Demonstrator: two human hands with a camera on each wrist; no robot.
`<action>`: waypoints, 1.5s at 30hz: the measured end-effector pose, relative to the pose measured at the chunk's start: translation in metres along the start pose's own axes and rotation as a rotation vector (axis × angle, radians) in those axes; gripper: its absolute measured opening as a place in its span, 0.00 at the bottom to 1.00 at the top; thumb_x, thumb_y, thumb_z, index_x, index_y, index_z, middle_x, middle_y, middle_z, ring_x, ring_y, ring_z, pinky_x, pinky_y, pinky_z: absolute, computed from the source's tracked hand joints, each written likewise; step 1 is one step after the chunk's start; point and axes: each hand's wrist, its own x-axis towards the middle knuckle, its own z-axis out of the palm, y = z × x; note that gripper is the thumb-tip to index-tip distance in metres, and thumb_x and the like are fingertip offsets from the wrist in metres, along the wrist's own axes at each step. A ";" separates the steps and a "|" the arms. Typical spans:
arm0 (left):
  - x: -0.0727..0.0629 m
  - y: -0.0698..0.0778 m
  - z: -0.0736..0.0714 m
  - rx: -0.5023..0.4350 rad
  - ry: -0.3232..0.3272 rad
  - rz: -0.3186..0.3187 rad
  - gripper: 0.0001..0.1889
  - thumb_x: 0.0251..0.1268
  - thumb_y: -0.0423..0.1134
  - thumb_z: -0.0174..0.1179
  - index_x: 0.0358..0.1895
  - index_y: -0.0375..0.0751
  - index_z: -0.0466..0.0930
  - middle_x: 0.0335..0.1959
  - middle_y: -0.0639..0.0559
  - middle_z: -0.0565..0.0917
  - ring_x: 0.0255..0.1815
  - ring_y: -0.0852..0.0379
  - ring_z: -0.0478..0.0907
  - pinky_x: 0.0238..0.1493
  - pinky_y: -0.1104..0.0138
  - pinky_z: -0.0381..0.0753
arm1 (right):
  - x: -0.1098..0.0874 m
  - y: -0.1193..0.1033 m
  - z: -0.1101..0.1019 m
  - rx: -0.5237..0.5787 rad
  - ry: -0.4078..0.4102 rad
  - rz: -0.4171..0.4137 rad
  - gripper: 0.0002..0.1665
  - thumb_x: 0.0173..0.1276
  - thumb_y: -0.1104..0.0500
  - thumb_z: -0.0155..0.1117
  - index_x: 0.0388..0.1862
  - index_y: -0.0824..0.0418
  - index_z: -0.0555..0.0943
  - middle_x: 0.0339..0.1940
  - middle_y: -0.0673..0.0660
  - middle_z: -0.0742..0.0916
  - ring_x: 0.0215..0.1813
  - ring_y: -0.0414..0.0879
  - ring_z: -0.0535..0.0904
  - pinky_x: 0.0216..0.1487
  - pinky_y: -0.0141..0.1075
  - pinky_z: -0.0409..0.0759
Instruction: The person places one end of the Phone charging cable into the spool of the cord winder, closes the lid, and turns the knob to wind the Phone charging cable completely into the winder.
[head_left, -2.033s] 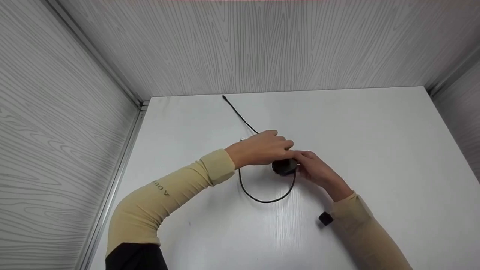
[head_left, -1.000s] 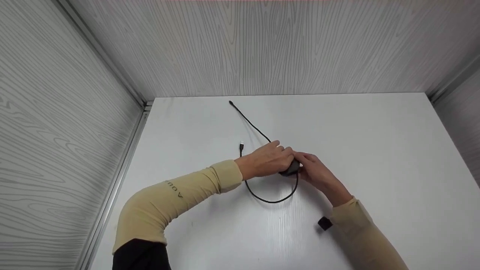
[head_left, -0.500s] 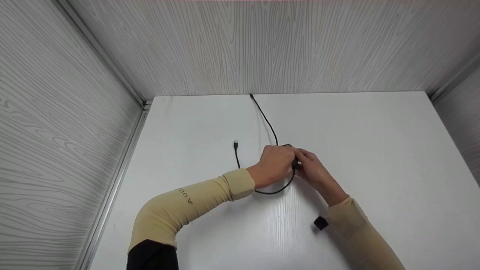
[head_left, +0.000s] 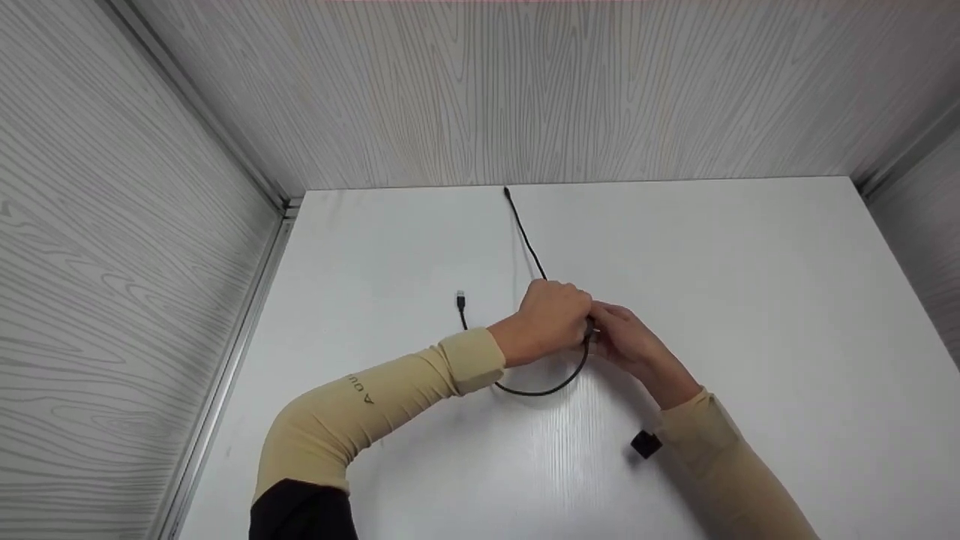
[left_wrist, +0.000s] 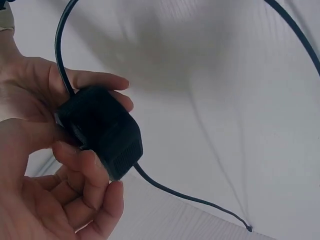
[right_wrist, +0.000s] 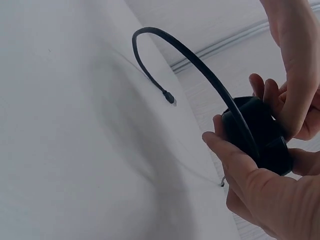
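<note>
Both hands meet over the middle of the white table, holding a palm-sized black box with a ribbed patch [left_wrist: 107, 125] between them. My left hand [head_left: 551, 315] pinches it with thumb and curled fingers, covering most of it in the head view. From the other side my right hand [head_left: 636, 341] grips it between thumb and fingers. A black cable [head_left: 536, 394] leaves the box on two sides. One length loops toward the front and ends in a metal-tipped plug [head_left: 460, 300]; the other runs to a dark tip [head_left: 507, 193] near the back edge.
A small black cube [head_left: 646, 444] lies on the white tabletop [head_left: 735, 285] beside the right forearm. Wood-grain panels rise at the back [head_left: 525, 90], the left [head_left: 90, 300] and the right.
My left hand has moved right and turned over the black box, hiding it in the head view. The cable's far tip has swung right. My right hand has hardly moved.
</note>
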 end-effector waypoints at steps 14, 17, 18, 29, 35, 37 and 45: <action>-0.017 -0.047 -0.019 0.449 0.079 0.686 0.09 0.76 0.39 0.64 0.55 0.51 0.82 0.55 0.55 0.83 0.48 0.55 0.85 0.46 0.63 0.82 | -0.008 -0.004 -0.001 -0.035 -0.110 0.007 0.20 0.89 0.55 0.44 0.62 0.64 0.80 0.53 0.54 0.87 0.51 0.43 0.91 0.53 0.33 0.89; -0.017 -0.051 -0.019 0.571 0.091 0.809 0.07 0.77 0.41 0.63 0.52 0.53 0.83 0.57 0.56 0.81 0.48 0.56 0.82 0.45 0.64 0.82 | -0.009 -0.001 0.002 -0.059 -0.110 0.015 0.21 0.89 0.54 0.45 0.64 0.66 0.79 0.53 0.53 0.88 0.51 0.43 0.91 0.54 0.34 0.89; -0.017 -0.052 -0.018 0.592 0.088 0.834 0.07 0.77 0.41 0.62 0.53 0.53 0.83 0.57 0.56 0.81 0.47 0.56 0.82 0.44 0.65 0.81 | -0.009 0.000 0.002 -0.066 -0.109 0.019 0.21 0.89 0.54 0.46 0.64 0.65 0.79 0.52 0.52 0.88 0.51 0.42 0.91 0.54 0.35 0.89; -0.007 -0.050 -0.021 0.705 0.102 1.013 0.07 0.76 0.41 0.61 0.51 0.51 0.85 0.56 0.56 0.80 0.47 0.55 0.81 0.57 0.62 0.76 | -0.008 0.005 0.000 -0.138 -0.133 0.035 0.17 0.88 0.56 0.48 0.57 0.57 0.84 0.50 0.49 0.89 0.49 0.39 0.89 0.49 0.30 0.88; -0.007 -0.047 -0.020 0.714 0.094 1.050 0.07 0.77 0.40 0.61 0.51 0.51 0.86 0.56 0.55 0.80 0.49 0.55 0.80 0.57 0.61 0.74 | -0.012 0.004 -0.002 -0.192 -0.167 0.039 0.16 0.87 0.54 0.50 0.60 0.57 0.83 0.51 0.47 0.89 0.49 0.37 0.88 0.49 0.28 0.86; -0.007 -0.045 -0.019 0.723 0.104 1.050 0.07 0.77 0.40 0.61 0.50 0.51 0.87 0.56 0.56 0.81 0.50 0.56 0.79 0.58 0.61 0.73 | -0.012 0.004 -0.002 -0.202 -0.172 0.031 0.16 0.87 0.55 0.50 0.59 0.57 0.83 0.51 0.47 0.88 0.49 0.37 0.87 0.50 0.28 0.86; -0.012 -0.046 -0.017 0.742 0.130 1.074 0.07 0.75 0.41 0.63 0.50 0.51 0.88 0.56 0.57 0.83 0.55 0.56 0.77 0.65 0.60 0.71 | -0.013 0.008 0.005 -0.204 -0.165 0.043 0.16 0.87 0.57 0.47 0.55 0.57 0.84 0.47 0.47 0.88 0.46 0.37 0.85 0.47 0.28 0.84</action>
